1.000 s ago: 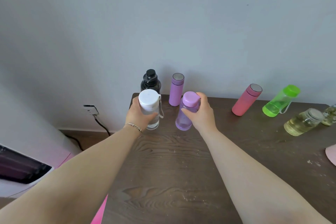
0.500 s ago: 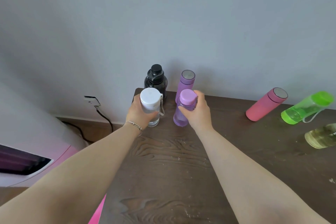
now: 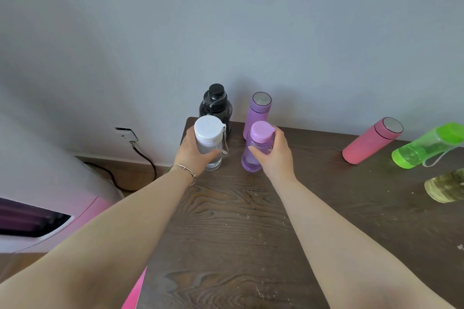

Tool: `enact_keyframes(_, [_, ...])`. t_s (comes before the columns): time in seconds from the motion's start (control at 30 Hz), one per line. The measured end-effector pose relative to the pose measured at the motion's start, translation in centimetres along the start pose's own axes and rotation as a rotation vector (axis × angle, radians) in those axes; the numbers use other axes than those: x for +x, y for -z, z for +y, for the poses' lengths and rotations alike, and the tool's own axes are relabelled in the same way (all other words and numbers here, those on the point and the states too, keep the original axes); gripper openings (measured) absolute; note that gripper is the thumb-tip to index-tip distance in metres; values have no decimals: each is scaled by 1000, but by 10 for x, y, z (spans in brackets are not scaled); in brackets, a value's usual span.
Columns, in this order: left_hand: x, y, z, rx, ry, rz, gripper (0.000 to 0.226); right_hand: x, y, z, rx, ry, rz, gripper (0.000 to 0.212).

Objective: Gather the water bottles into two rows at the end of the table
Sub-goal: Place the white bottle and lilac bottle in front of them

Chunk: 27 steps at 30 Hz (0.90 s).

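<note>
Head view: a dark brown wood-grain table (image 3: pixel 238 221) runs up to a plain grey wall (image 3: pixel 251 20). At its far left corner the left hand (image 3: pixel 192 155), with a thin metal bracelet (image 3: pixel 187 170) on the wrist, grips a clear plastic bottle with a white screw cap and a grey carry loop (image 3: pixel 209 138). The fingers curl round its body, and its base is down at the tabletop. Just to the right, with a small gap between, the right hand (image 3: pixel 275 158) wraps thumb and fingers round a translucent purple plastic bottle with a lilac cap (image 3: pixel 261 132), whose base is also low at the table.

Behind these two, against the wall, stand a smoky black plastic bottle with a black cap (image 3: pixel 216 103) and a matte lilac flask with a steel top (image 3: pixel 258 113). Together the four bottles make two short rows at this end of the table.

Well apart to the right are a matte pink flask with a steel top (image 3: pixel 369 142), a bright green translucent bottle with a strap (image 3: pixel 426 145) and, cut by the frame edge, a clear bottle of yellowish liquid (image 3: pixel 447 187). I cannot make out any lettering or logo on any bottle.

Left of the table, a white wall socket (image 3: pixel 125 133) carries a black cable (image 3: pixel 145 160) down toward the floor. A white and pink appliance with a dark slot (image 3: pixel 50 221) sits at the left edge.
</note>
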<state>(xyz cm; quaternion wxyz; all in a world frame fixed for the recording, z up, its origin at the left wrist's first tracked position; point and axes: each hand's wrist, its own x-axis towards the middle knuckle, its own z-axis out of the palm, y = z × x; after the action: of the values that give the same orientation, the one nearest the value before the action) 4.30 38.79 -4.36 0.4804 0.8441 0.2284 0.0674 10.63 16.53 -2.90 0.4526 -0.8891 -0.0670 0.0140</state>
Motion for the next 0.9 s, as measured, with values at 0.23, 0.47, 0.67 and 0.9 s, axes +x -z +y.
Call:
enact_keyframes(0.23, [-12, 9, -1, 371, -26, -86, 101, -8, 6, 6, -236, 47, -57, 90])
enact_keyframes(0.47, [-45, 18, 3, 772, -71, -168, 87, -33, 18, 6, -532, 100, -76, 90])
enact_keyframes(0.67, [-78, 19, 11, 1024, -258, -138, 86, -67, 35, 0, -729, 198, -83, 70])
enact_keyframes(0.9, [-104, 6, 24, 1083, -359, -112, 85, -103, 64, -2, -824, 201, -84, 76])
